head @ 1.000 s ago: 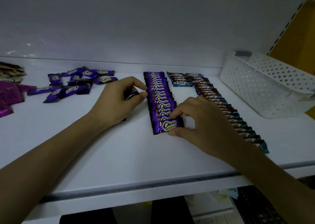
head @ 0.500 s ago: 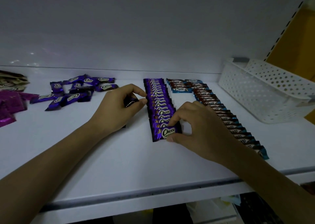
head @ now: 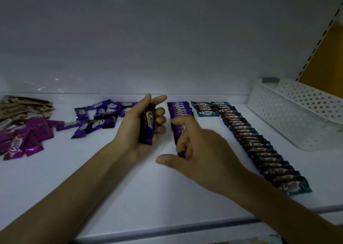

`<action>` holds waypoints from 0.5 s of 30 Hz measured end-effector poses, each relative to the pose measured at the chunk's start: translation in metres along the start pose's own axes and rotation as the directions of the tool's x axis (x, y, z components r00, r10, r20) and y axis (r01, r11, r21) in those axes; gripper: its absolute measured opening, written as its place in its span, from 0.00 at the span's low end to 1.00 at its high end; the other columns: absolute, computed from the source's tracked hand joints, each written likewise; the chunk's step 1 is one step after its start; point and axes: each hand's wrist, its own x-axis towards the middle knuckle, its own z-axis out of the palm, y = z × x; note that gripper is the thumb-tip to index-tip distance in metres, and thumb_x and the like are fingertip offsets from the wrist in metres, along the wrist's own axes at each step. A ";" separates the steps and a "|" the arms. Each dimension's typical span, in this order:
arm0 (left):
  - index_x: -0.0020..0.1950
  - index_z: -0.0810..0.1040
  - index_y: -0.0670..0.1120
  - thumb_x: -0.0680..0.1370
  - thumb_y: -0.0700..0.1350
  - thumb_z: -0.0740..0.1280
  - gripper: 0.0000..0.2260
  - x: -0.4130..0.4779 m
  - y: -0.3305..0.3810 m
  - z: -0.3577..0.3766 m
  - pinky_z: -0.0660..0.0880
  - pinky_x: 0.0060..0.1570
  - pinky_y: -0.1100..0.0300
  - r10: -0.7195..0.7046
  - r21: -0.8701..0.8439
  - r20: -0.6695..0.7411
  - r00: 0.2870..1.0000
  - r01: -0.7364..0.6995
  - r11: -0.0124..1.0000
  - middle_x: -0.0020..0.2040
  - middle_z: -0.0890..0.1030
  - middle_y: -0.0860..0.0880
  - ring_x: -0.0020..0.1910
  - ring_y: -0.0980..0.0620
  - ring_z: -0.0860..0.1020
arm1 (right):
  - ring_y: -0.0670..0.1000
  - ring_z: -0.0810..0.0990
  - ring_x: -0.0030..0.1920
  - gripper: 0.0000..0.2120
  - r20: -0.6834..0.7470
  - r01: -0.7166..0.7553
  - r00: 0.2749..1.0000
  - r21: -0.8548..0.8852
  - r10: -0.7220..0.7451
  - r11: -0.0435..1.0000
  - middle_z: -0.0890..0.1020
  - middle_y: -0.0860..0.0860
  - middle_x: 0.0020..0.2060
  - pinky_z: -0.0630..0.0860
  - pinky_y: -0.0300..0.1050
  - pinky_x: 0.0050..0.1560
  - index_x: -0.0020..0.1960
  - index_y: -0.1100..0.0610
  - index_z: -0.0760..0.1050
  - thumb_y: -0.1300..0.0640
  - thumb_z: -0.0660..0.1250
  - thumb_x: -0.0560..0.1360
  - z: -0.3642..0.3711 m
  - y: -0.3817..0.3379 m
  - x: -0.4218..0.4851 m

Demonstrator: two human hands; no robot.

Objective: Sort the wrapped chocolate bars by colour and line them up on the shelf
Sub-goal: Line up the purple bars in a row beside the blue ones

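My left hand (head: 133, 132) is turned palm up above the shelf and grips a small stack of purple bars (head: 147, 127). Just to its right runs the lined-up row of purple bars (head: 179, 108), going from the back wall toward me. My right hand (head: 200, 149) hovers over the near half of that row and hides it. Its fingers are loosely spread, its thumb points left, and it holds nothing. Right of it, a long row of blue bars (head: 259, 151) runs diagonally to the front. A short blue row (head: 204, 110) lies at the back.
Loose purple bars (head: 96, 121) lie scattered at back left. A magenta pile (head: 24, 139) and a beige pile (head: 22, 108) sit at the far left. A white perforated basket (head: 297, 113) stands at the right. The shelf's front edge (head: 167, 230) runs below my forearms.
My left hand has lifted and turned palm up, showing the purple bars it grips. My right hand has let go of the front purple bar and risen, fingers spread.
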 end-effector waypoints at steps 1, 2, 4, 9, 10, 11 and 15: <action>0.56 0.79 0.43 0.79 0.51 0.60 0.15 -0.001 0.001 0.001 0.72 0.30 0.65 -0.003 -0.042 -0.015 1.000 0.002 0.999 0.35 0.74 0.49 0.31 0.56 0.73 | 0.37 0.75 0.35 0.36 0.005 0.006 1.000 0.016 -0.006 1.000 0.77 0.39 0.38 0.70 0.33 0.36 0.67 0.39 0.55 0.31 0.66 0.65 0.006 -0.007 0.005; 0.57 0.80 0.43 0.79 0.50 0.60 0.15 -0.002 0.003 0.001 0.74 0.34 0.62 -0.003 -0.053 -0.040 0.999 0.001 0.999 0.36 0.76 0.48 0.33 0.54 0.75 | 0.36 0.75 0.35 0.36 0.009 0.009 1.000 0.049 -0.010 0.999 0.76 0.37 0.38 0.69 0.32 0.35 0.69 0.39 0.53 0.33 0.66 0.67 0.011 -0.013 0.012; 0.56 0.82 0.45 0.76 0.48 0.62 0.14 -0.003 0.004 0.002 0.78 0.38 0.59 -0.003 -0.041 -0.088 0.996 -0.001 0.999 0.37 0.80 0.47 0.35 0.51 0.79 | 0.37 0.77 0.37 0.34 0.016 0.001 1.000 0.121 -0.003 0.993 0.77 0.38 0.40 0.71 0.33 0.36 0.69 0.43 0.56 0.39 0.69 0.70 0.017 -0.020 0.027; 0.59 0.79 0.44 0.80 0.47 0.58 0.14 0.001 0.005 0.001 0.81 0.46 0.53 -0.019 -0.180 -0.099 0.995 0.001 0.984 0.53 0.84 0.42 0.47 0.47 0.84 | 0.42 0.73 0.34 0.17 0.008 0.021 1.000 0.089 -0.022 0.996 0.73 0.42 0.33 0.67 0.38 0.32 0.61 0.51 0.66 0.49 0.65 0.76 0.023 -0.023 0.047; 0.60 0.78 0.43 0.81 0.49 0.57 0.15 0.002 0.005 0.001 0.80 0.47 0.51 -0.027 -0.191 -0.091 0.995 0.009 0.982 0.55 0.83 0.40 0.50 0.46 0.84 | 0.41 0.73 0.33 0.13 -0.012 0.026 1.000 0.078 -0.025 0.997 0.74 0.43 0.34 0.66 0.38 0.31 0.58 0.52 0.68 0.49 0.64 0.77 0.022 -0.021 0.047; 0.60 0.77 0.43 0.81 0.51 0.58 0.16 0.002 0.004 0.001 0.80 0.46 0.51 -0.035 -0.181 -0.086 0.996 0.019 0.983 0.55 0.83 0.40 0.51 0.45 0.83 | 0.41 0.74 0.35 0.10 -0.035 0.025 0.999 0.082 -0.022 0.996 0.76 0.45 0.37 0.70 0.39 0.32 0.57 0.52 0.69 0.50 0.62 0.78 0.020 -0.019 0.049; 0.42 0.86 0.45 0.78 0.55 0.60 0.19 0.002 0.001 0.002 0.81 0.40 0.56 -0.130 -0.004 0.017 0.991 0.130 0.991 0.43 0.84 0.43 0.42 0.48 0.84 | 0.44 0.77 0.40 0.12 -0.125 0.043 0.991 -0.024 -0.046 0.999 0.78 0.45 0.43 0.73 0.38 0.37 0.62 0.51 0.69 0.52 0.61 0.79 0.008 -0.010 0.055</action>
